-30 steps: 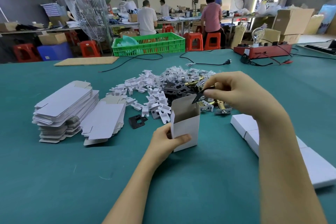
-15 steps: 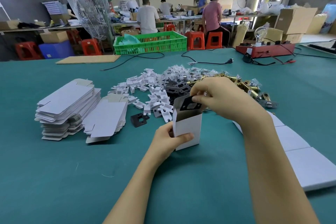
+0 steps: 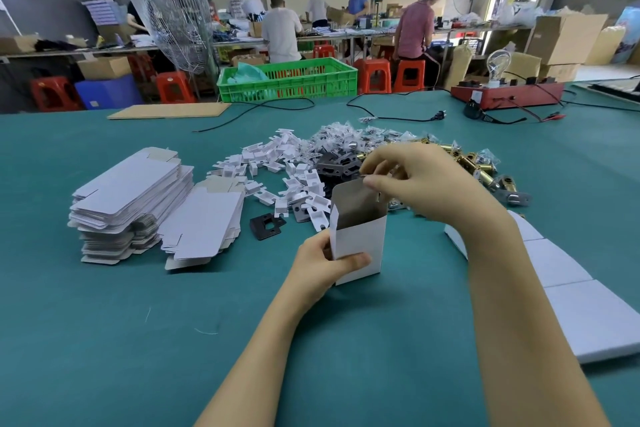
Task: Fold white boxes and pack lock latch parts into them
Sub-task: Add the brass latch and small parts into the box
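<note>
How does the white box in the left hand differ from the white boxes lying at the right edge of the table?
The held box stands upright with its top flap open; the finished boxes lie flat and closed. The left hand grips the held box while the right hand works at its mouth; the finished boxes lie untouched in a row. Both are plain white card on the green table.

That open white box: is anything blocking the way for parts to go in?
Nothing visible does. The white box stands upright in the left hand, top flap up, mouth open; the right hand is right above it.
</note>
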Available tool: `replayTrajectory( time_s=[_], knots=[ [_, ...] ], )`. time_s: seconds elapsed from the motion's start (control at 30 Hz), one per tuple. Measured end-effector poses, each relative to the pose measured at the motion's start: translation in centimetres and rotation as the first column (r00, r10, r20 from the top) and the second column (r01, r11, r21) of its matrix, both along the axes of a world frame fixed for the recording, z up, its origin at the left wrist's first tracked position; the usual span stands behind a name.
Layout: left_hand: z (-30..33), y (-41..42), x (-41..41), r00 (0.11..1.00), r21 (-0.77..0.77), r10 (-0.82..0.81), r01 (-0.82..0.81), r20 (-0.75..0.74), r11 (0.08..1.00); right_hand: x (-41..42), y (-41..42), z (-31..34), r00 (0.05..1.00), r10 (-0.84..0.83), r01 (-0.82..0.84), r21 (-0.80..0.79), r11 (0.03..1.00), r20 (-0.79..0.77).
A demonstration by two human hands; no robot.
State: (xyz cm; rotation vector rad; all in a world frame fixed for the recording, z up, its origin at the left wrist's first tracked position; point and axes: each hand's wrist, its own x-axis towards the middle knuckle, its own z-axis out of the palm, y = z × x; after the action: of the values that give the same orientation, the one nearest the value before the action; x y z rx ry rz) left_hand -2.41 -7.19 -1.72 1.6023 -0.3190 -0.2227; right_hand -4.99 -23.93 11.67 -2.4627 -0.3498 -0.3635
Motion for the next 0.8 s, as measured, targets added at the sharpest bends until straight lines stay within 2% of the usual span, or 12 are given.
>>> replayTrajectory(
  time_s=[0.17,0.37,0.47,0.6,0.8],
  knots=[
    [0.0,0.0,0.1,1.0,0.028,0.019,-0.019,0.002,0.999,0.1,-2.7,-0.6,0.98,-0.189,0.173,0.218,0.96,0.056],
    [-0.3,0.3,0.7,0.993,-0.023,0.115,-0.115,-0.016,0.993,1.6,-6.1,-2.6,0.897,-0.442,0.377,0.505,0.776,0.009],
    [-0.3,0.5,1.0,0.974,-0.072,0.224,-0.225,-0.027,0.972,2.9,-6.7,-3.7,0.869,-0.494,0.426,0.551,0.718,-0.027],
    [-0.7,0.5,1.2,0.939,-0.049,0.344,-0.343,0.012,0.938,7.2,-6.8,-4.2,0.872,-0.471,0.48,0.426,0.767,-0.135],
    [-0.6,1.1,1.7,0.894,-0.041,0.448,-0.447,-0.001,0.893,15.4,-6.6,-3.4,0.905,-0.424,0.424,0.023,0.905,-0.033]
  ],
)
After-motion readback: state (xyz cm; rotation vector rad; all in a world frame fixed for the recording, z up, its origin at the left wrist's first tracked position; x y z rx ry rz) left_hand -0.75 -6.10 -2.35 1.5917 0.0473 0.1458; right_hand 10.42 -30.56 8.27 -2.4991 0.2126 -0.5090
